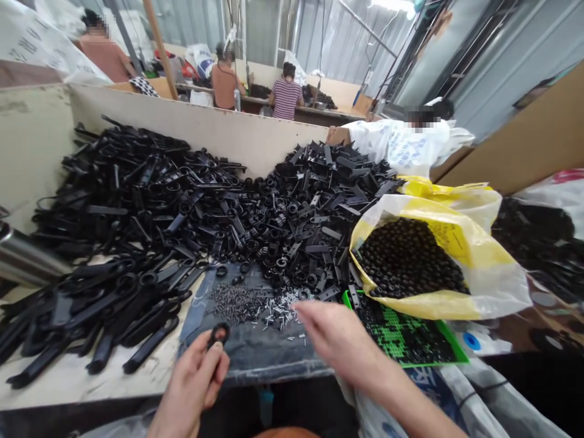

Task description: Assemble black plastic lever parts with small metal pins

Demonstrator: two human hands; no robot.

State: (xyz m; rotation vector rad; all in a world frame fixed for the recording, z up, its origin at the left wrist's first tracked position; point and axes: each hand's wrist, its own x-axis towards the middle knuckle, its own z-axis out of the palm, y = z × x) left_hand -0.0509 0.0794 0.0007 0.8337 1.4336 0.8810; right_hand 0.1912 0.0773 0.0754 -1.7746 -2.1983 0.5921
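Note:
My left hand is low at the table's near edge, fingers pinched on a small black plastic ring part. My right hand reaches forward over a grey cloth, its fingertips at a scatter of small metal pins and screws; its fingers are blurred. Beyond lies a large heap of black plastic parts, long handle-like pieces to the left and small rings and clips in the middle.
A yellow plastic bag of small black round pieces lies open at the right. Under it sits a green tray with black pieces. A metal tube pokes in at left. Several people work at benches behind the board wall.

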